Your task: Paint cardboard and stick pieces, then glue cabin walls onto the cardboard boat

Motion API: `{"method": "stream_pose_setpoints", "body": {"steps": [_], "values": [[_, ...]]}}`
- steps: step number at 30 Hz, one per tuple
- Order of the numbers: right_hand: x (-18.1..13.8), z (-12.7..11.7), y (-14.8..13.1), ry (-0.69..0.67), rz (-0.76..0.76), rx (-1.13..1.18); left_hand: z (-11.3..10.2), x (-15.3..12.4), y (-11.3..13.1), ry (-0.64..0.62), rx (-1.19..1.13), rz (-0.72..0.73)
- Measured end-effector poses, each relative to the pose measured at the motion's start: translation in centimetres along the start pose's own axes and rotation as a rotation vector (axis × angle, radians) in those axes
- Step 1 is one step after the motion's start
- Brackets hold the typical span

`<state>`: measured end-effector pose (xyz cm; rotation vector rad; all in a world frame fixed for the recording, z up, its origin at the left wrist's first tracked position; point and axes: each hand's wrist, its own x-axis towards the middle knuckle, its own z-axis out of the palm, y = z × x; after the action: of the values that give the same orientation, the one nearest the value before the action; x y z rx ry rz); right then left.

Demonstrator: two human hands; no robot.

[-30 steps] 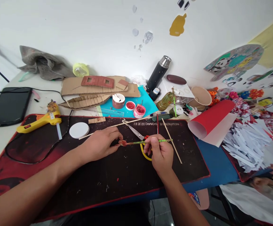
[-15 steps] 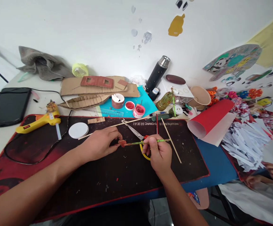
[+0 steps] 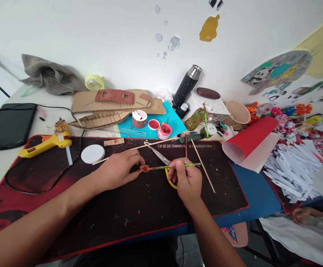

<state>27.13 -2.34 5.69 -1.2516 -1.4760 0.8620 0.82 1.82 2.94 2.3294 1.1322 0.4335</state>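
From afar I saw the right hand [image 3: 188,181] with fingers clamped on a green brush [image 3: 160,167], its tip at the small reddish piece [image 3: 144,168] which the left hand [image 3: 120,168] pinched.

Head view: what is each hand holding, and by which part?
Right hand: paintbrush, by its green handle. Left hand: small reddish piece, pinched at one edge.

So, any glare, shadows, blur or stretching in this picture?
Head view: soft light, faint shadow behind the gray cloth; head view: glint on the metal cap of the black thermos; head view: the black phone looks stretched near the left edge; head view: the reddish piece in the left hand is too indistinct to identify.
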Motion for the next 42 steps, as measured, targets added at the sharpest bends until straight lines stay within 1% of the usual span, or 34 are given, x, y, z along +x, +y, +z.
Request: {"method": "stream_pose_setpoints", "body": {"steps": [4,8,10,15,19,23,27,32,35,39,41,42], "values": [[0.1,-0.3,0.0,0.007,0.003,-0.029,0.0,0.0,0.1,-0.004,0.004,-0.006],[0.1,-0.6,-0.2,0.022,0.019,0.010,0.0,0.0,0.1,-0.006,0.012,-0.004],[0.1,-0.2,-0.2,0.009,0.011,0.023,-0.1,0.0,0.1,-0.007,0.010,-0.002],[0.2,0.8,-0.1,-0.020,-0.014,-0.041,-0.2,0.0,0.2,0.001,0.002,-0.007],[0.0,-0.2,0.0,-0.009,-0.004,-0.034,-0.1,0.0,0.2,-0.003,0.003,-0.011],[-0.4,-1.2,0.0,0.041,0.026,-0.008,0.0,0.0,0.1,0.003,0.000,-0.018],[-0.5,-1.0,0.0,0.037,0.024,0.019,0.1,0.0,0.1,0.016,0.003,-0.024],[-0.3,-0.5,0.5,0.023,0.020,-0.006,0.2,-0.2,-0.1,0.032,-0.003,-0.028],[-0.1,-0.5,0.7,0.027,0.021,-0.018,-0.2,-0.4,-0.3,-0.021,-0.057,0.000],[0.2,-0.3,0.6,0.023,0.019,0.011,-1.3,-0.3,-0.7,-0.079,-0.211,0.083],[0.3,-0.2,0.6,0.024,0.022,0.039,-1.7,-0.3,-1.0,-0.091,-0.258,0.081],[0.3,-0.2,0.7,0.025,0.024,0.051,-1.9,-0.3,-1.1,-0.086,-0.266,0.054]]}}
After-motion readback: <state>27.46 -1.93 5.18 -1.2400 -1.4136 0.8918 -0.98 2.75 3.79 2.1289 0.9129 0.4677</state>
